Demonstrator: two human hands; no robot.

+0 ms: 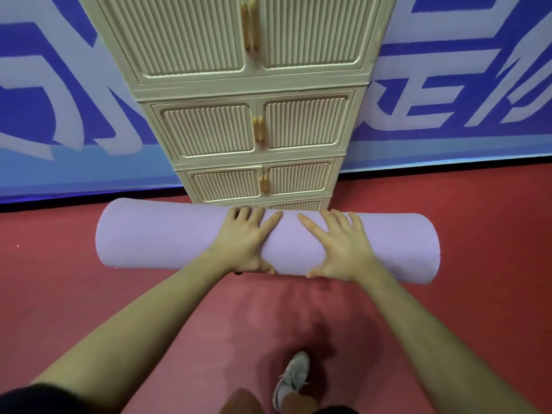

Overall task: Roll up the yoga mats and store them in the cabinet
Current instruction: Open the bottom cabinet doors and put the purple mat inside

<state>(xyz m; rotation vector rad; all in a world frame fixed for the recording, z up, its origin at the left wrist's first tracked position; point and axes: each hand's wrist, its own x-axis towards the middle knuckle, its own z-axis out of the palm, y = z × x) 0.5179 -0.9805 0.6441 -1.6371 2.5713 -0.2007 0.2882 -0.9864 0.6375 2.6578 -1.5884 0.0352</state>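
Note:
A lavender yoga mat [167,237], rolled into a thick tube, lies crosswise in front of me, off the floor. My left hand [245,240] and my right hand [340,246] hold it near its middle, fingers spread over the top and thumbs hooked under the near side. Behind the roll stands the cream cabinet [251,85], a stack of units with ribbed double doors and gold handles [259,131]. Every door I can see is closed. The roll hides the lowest unit's front.
A lighter pink strip [254,318], apparently a flat mat, runs along the red floor from my feet toward the cabinet. My shoe [294,375] stands on it. A blue and white banner wall [448,100] runs behind the cabinet on both sides.

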